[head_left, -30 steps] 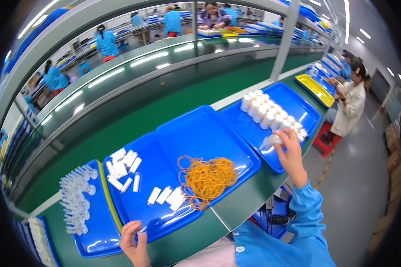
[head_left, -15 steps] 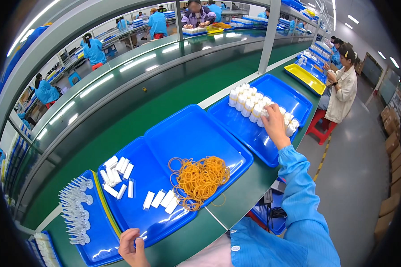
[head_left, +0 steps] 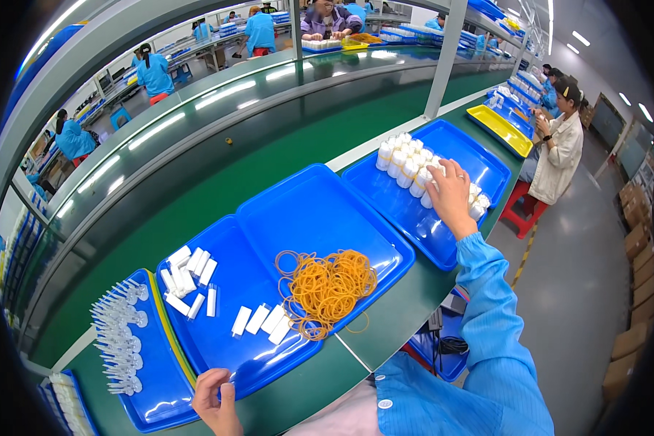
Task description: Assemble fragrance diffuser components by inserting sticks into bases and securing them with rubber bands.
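Note:
My right hand (head_left: 452, 195) reaches over the far right blue tray (head_left: 432, 243), its fingers spread across the tops of white cylindrical bundles (head_left: 408, 168) with yellowish bands. The bundles stand upright in rows. The fingers partly hide those beneath them, and no bundle is lifted. My left hand (head_left: 216, 401) hovers at the near edge of a middle blue tray (head_left: 251, 378), fingers loosely curled, thumb apart, nothing in it. In that tray lie small white rectangular pieces with clear ends (head_left: 189, 272). A heap of orange rubber bands (head_left: 330, 291) straddles it and the adjoining blue tray (head_left: 298, 207).
A left blue tray (head_left: 156, 407) holds many clear, thin-stemmed plastic parts (head_left: 120, 338). A green conveyor (head_left: 203, 196) runs behind the trays, with a metal post (head_left: 445, 62) beside it. A yellow tray (head_left: 501, 131) and a seated co-worker (head_left: 559, 156) are at the right.
My right hand's fingers have loosened and spread over the bundles. My left hand stays near the tray edge. The whole view has shifted slightly.

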Motion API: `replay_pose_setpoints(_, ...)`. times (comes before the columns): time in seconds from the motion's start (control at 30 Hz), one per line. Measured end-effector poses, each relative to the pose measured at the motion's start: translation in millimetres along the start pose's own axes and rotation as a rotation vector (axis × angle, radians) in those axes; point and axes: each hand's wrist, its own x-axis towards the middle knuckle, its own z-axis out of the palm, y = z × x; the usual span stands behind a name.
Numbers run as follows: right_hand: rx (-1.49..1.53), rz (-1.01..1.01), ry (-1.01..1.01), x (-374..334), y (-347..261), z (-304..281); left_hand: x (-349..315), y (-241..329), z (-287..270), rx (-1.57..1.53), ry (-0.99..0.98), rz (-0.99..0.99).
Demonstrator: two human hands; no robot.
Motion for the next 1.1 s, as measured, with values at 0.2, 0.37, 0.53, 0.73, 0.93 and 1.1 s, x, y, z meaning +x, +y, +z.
replay_pose_setpoints(0.2, -0.043, 0.036, -0.105, -3.7, 7.8, 8.8, -2.7, -0.5, -1.5, 0.0, 0.001, 0.016)
replay_pose_setpoints(0.37, -0.014, 0.03, -0.176, 4.9, 5.5, 11.8, -6.7, 1.3, 5.2, -0.032, 0.074, 0.013)
replay_pose_setpoints(0.53, 0.043, -0.032, -0.076, 1.5, 2.1, 5.3, -2.1, 2.8, 3.2, 0.033, 0.079, 0.044)
replay_pose_setpoints(0.73, 0.732, -0.233, -0.193, -15.1, -126.3, -71.0, 10.9, 10.4, -33.8, 0.236, 0.176, 0.154)
replay_pose_setpoints(0.93, 1.008, -0.842, -0.542, -23.2, -245.4, -107.4, 59.3, 5.9, -80.4, 0.396, 0.219, 0.294)
replay_pose_setpoints(1.1, 0.88, -1.025, -0.505, -43.4, -302.6, -83.0, 109.8, -6.0, -110.8, 0.568, 0.14, 0.28)
